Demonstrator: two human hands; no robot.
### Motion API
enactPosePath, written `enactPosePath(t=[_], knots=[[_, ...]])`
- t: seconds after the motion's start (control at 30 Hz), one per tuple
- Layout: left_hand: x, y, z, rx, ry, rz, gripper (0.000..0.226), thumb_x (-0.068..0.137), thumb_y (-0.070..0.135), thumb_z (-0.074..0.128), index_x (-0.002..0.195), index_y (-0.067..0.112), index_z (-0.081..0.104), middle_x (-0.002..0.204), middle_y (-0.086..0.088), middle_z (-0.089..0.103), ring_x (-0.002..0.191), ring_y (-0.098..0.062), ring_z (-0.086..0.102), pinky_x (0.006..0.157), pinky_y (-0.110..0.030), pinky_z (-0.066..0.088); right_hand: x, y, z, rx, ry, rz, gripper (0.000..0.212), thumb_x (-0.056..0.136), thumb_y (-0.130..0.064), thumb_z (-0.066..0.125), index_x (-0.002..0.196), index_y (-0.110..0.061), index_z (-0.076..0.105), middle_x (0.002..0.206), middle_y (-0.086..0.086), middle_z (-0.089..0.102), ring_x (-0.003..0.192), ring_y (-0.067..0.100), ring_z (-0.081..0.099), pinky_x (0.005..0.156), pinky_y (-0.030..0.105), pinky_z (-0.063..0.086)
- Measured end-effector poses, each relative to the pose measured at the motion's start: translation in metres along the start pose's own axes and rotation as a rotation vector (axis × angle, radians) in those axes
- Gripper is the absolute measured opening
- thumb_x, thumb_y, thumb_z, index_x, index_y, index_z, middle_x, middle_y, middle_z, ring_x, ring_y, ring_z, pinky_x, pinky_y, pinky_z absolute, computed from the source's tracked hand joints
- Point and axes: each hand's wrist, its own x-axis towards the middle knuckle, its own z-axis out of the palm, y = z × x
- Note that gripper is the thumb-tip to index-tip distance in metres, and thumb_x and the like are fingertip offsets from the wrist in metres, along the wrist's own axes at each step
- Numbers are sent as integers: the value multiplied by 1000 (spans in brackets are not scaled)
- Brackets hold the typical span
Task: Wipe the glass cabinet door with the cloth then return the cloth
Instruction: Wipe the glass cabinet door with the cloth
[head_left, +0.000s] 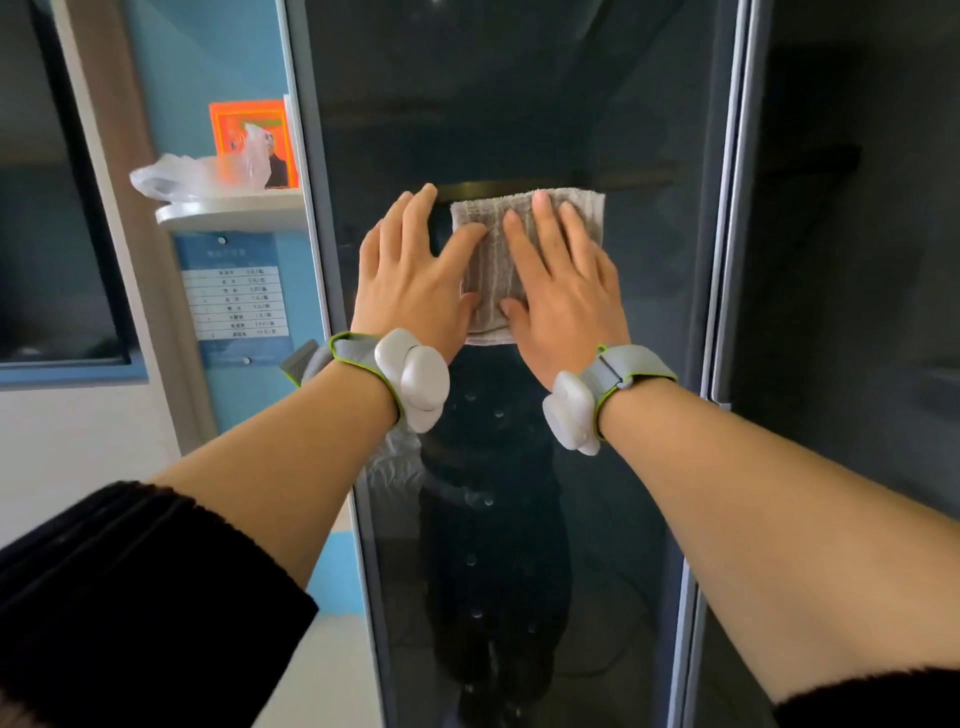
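Note:
A tall dark glass cabinet door (519, 104) in a grey metal frame fills the middle of the view. A folded grey striped cloth (493, 244) lies flat against the glass at chest height. My right hand (561, 291) presses on the cloth with flat, spread fingers and covers its right half. My left hand (410, 275) lies flat on the glass at the cloth's left edge, its thumb and forefinger resting on the cloth. Both wrists carry grey straps with white sensor pods.
Left of the door, a small white shelf (228, 210) on a blue wall holds a clear plastic bag (197, 174) and an orange box (249, 140). A printed price list (236, 299) hangs below it. A second dark glass panel (852, 260) stands to the right.

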Motion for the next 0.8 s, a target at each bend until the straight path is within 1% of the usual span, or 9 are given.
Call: enactPosePath(t=[0.2,0.47,0.57,0.7,0.8], knots=[[9,-6,-4,-25,13,31,54,83,39,61,131,22,45,150,-17,29,140,-38,21,113,-51,18,9,-5,7,-29,32,54,68,92,-38,44,149,-18,13,158,11,9,145,30,4,115,45,7],[-10,-11,7,-57,-12,35,58,86,43,56,139,26,38,151,-17,26,141,-38,18,114,-51,15,-7,-11,18,-64,42,81,69,91,-44,40,149,-17,12,157,13,10,144,32,5,114,46,7],[-26,-13,15,-53,-29,62,60,87,43,55,141,25,35,153,-18,24,141,-38,18,113,-51,16,-21,-17,25,-69,36,97,70,91,-44,39,149,-17,9,158,14,8,144,32,3,114,46,5],[-50,-15,24,-65,-68,51,62,88,47,49,143,25,30,155,-15,19,143,-36,15,114,-50,15,-42,-25,35,-59,27,124,71,92,-44,37,149,-15,6,157,16,5,144,34,0,114,47,2],[-70,-18,29,-78,-58,46,63,88,47,50,143,24,31,155,-16,20,143,-37,15,113,-50,15,-58,-33,44,-32,49,140,73,90,-48,37,149,-14,9,157,17,5,144,35,0,114,48,3]])
